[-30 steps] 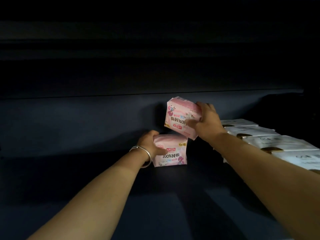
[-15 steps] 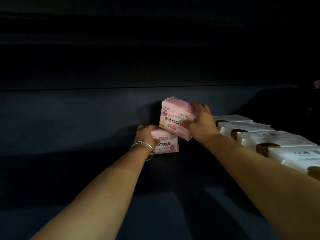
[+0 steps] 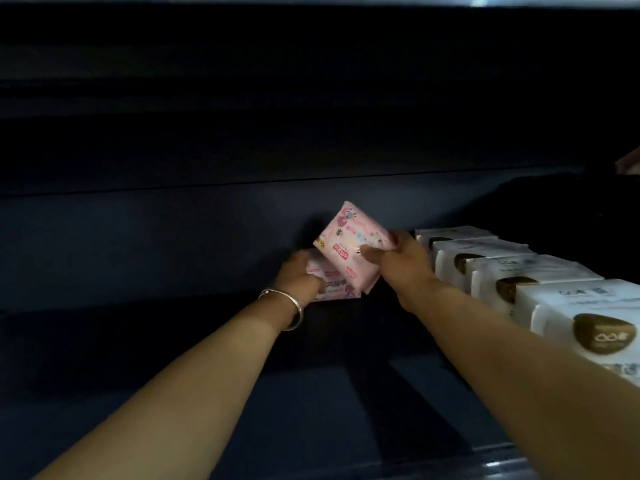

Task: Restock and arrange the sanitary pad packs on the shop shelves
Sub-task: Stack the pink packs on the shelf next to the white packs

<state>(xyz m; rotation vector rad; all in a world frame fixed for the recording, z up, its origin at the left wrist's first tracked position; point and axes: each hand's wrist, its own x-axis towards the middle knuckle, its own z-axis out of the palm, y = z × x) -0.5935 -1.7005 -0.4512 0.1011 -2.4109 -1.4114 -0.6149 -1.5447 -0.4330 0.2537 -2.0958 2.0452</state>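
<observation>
Two pink sanitary pad packs are at the back of a dark shelf (image 3: 173, 341). My left hand (image 3: 298, 275), with a silver bangle on the wrist, holds the lower pink pack (image 3: 337, 289), which stands on the shelf near the back wall. My right hand (image 3: 398, 261) grips the upper pink pack (image 3: 349, 247) by its right end. That pack is tilted and overlaps the lower one from above. A row of white packs with gold ovals (image 3: 512, 271) runs along the shelf on the right.
The dark back wall (image 3: 173, 237) lies just behind the pink packs. A dark upper shelf (image 3: 277, 98) hangs overhead. The white row reaches toward the shelf's front edge at the lower right.
My left hand has pushed the lower pack further back on the shelf. My right hand has tipped the upper pack more steeply and lowered it onto the lower one.
</observation>
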